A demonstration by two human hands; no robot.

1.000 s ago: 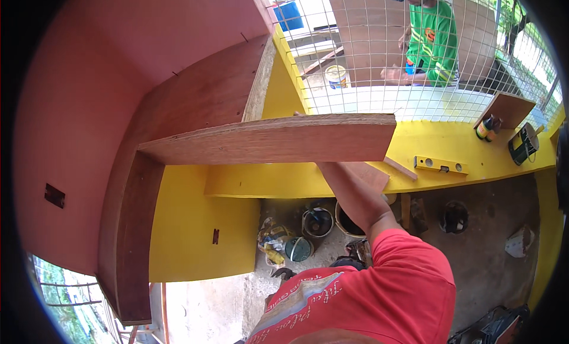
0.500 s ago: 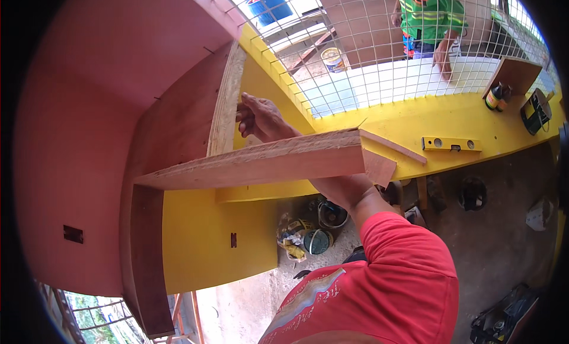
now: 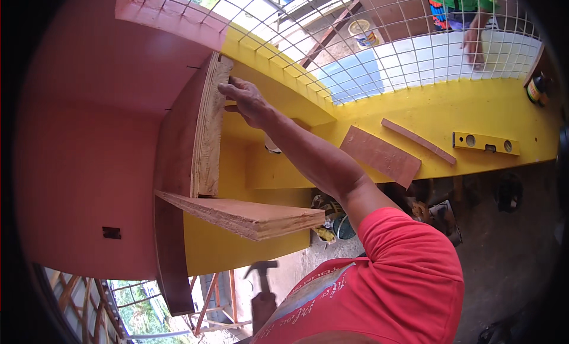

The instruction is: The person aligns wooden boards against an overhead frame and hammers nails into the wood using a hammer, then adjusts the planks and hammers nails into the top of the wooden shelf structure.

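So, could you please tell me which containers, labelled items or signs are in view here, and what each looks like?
Bucket: beyond the wire mesh, top centre; round, pale, with a yellow and blue label band.
Bottle: far right end of the yellow ledge; dark, with a yellow and red label.
Cans: on the ground under the ledge; too hidden to describe.
No signs or screens.

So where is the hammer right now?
The hammer is low in the head view, near the bottom edge and left of the red shirt. It is held head up, just below the sticking-out wooden shelf board.
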